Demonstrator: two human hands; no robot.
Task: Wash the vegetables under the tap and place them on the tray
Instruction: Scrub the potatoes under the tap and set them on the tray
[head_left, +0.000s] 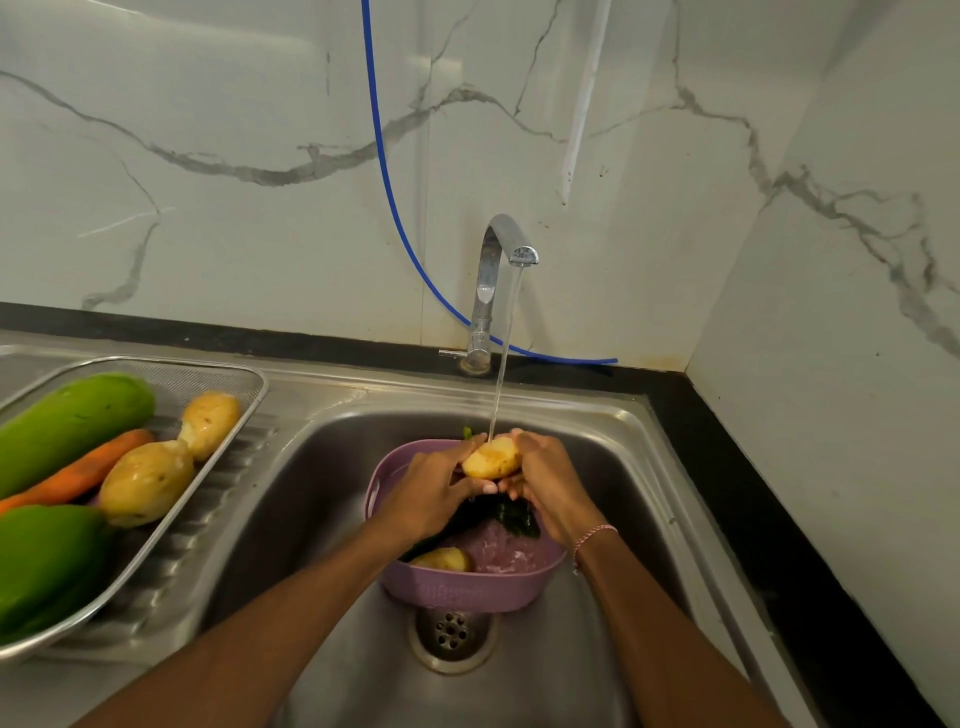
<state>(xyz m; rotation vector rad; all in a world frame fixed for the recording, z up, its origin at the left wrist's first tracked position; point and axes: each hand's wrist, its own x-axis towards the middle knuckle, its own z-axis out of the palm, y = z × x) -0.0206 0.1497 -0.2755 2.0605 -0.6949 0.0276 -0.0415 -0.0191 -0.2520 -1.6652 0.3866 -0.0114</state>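
Both hands hold one yellow potato (491, 457) under the running tap (506, 249), above a purple basin (467, 587) in the steel sink (597, 441). My left hand (441, 488) grips its left side and my right hand (545, 478) grips its right side. The water stream lands on the potato. Inside the basin lie another potato (444, 560) and dark green leaves (511, 519), partly hidden by my hands. The metal tray (208, 467) on the left drainboard holds two potatoes (145, 480), a carrot (78, 475) and two large green vegetables (67, 421).
A blue hose (387, 171) hangs down the marble wall and runs behind the tap. The sink drain (452, 631) is just in front of the basin. A black counter edge (753, 493) borders the sink at right.
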